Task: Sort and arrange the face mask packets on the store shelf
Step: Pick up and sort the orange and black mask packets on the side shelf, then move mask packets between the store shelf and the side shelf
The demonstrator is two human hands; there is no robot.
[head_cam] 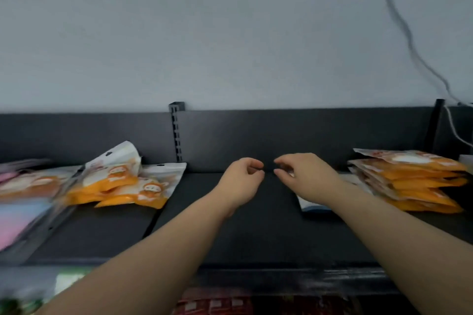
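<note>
Several orange-and-white face mask packets (122,181) lie loosely scattered on the left part of the dark shelf (230,233). A neater stack of the same orange packets (409,181) sits at the right. My left hand (240,179) and my right hand (304,174) hover side by side above the shelf's middle, fingers curled and slightly apart, holding nothing. Under my right forearm lies a flat white-and-blue packet (311,206), partly hidden.
Pink and pale blue packets (18,215) lie blurred at the far left. A slotted upright (177,133) stands against the dark back panel. A white cable (409,41) hangs down the wall at the right. Red goods (217,305) show on the shelf below.
</note>
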